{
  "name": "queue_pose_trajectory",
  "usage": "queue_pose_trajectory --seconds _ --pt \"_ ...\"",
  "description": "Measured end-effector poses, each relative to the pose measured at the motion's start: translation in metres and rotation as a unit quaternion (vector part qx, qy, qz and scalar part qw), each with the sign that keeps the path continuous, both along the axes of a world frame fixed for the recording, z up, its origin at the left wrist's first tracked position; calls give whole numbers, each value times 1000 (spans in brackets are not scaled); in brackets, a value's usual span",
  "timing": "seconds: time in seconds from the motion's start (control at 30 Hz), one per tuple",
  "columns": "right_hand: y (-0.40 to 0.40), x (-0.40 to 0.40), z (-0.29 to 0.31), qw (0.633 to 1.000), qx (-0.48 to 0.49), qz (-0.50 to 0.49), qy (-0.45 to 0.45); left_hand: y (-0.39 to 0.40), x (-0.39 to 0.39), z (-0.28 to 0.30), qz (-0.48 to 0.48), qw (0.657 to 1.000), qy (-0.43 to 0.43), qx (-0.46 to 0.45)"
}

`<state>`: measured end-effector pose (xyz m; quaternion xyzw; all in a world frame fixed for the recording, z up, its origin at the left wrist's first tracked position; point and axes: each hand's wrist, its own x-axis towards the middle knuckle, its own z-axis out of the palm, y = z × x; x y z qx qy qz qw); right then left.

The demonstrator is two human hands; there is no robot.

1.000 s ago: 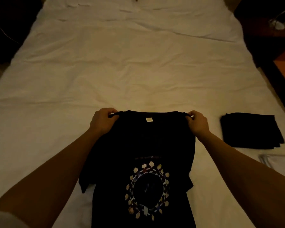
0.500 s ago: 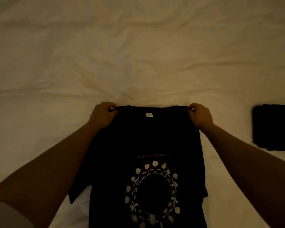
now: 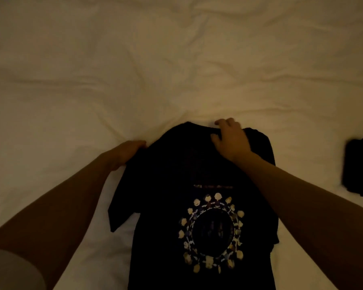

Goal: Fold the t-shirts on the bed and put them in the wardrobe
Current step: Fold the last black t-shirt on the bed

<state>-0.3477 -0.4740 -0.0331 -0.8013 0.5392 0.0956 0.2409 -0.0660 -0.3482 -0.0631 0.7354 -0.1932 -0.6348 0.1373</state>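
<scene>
A pale sleeve [image 3: 11,268] is cut off at the lower left corner, with a bare forearm reaching up from it. The left hand [image 3: 127,152] is seen at the left shoulder of a black t-shirt [image 3: 172,181]; its grip is closed on the edge of the cloth, the fingers tucked under the fabric and hidden, so only the back of the hand is made out. The t-shirt is spread front-up on the bed [image 3: 92,70], whose white sheet is soft and marked by long shallow creases. The cloth is matte and dark, and in the dim light its folds are hard to read. A short left sleeve is seen hanging to a point below the left hand. A round print [image 3: 211,232] of small pale figures set in a ring is shown on the chest, with a thin line of unreadable lettering above it. The lower hem is cut off by the bottom edge. The right hand [image 3: 231,140] is laid on the collar area, fingers bent loosely over the bunched top edge; whether the cloth is actually pinched cannot be told. The right shoulder of the shirt is folded inward beside that hand. Well apart at the right edge, a folded dark garment [image 3: 359,166] is partly cut off.
</scene>
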Motion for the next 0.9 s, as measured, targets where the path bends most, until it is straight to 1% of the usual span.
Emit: queue_pose_trajectory --seconds 0.03,0.1,0.17,0.23,0.3,0.37,0.4,0.43,0.5,0.57,0.63,0.67,0.73,0.77,0.8,0.83,0.87,0.9 --pt "7 22 1 999 31 30 -21 8 4 0 14 1000 3 11" --pt "20 66 3 993 69 86 -31 18 11 3 82 994 65 26" --pt "32 108 2 983 86 161 -9 23 15 7 161 977 141 20" --pt "41 141 0 963 102 245 35 27 17 10 205 965 161 9" --pt "43 162 -2 937 121 315 89 32 21 10 194 971 139 -24" --pt "41 172 -3 907 164 362 141 40 30 6 147 983 86 -70" --pt "39 175 -2 894 190 375 153 43 34 6 129 986 74 -82" --pt "37 177 -2 888 209 380 152 46 37 6 113 987 68 -87" --pt "34 179 -2 898 216 367 115 47 44 11 56 994 44 -78" --pt "30 179 -3 911 206 349 82 47 53 18 -19 998 29 -49" --pt "25 174 -6 919 202 331 74 51 68 25 -111 994 11 -6" --pt "23 170 -7 923 201 321 74 54 74 28 -130 991 23 5" --pt "19 164 -9 932 200 295 70 64 85 26 -97 991 92 -20" --pt "18 162 -10 937 198 280 66 70 89 26 -59 989 127 -46" --pt "17 162 -11 941 196 268 63 75 94 25 -16 987 143 -73" --pt "16 162 -12 943 193 262 63 79 99 23 17 985 141 -98" --pt "15 162 -13 944 189 261 66 82 103 20 32 986 113 -118" --pt "15 163 -13 946 183 260 69 83 107 16 34 988 65 -136"
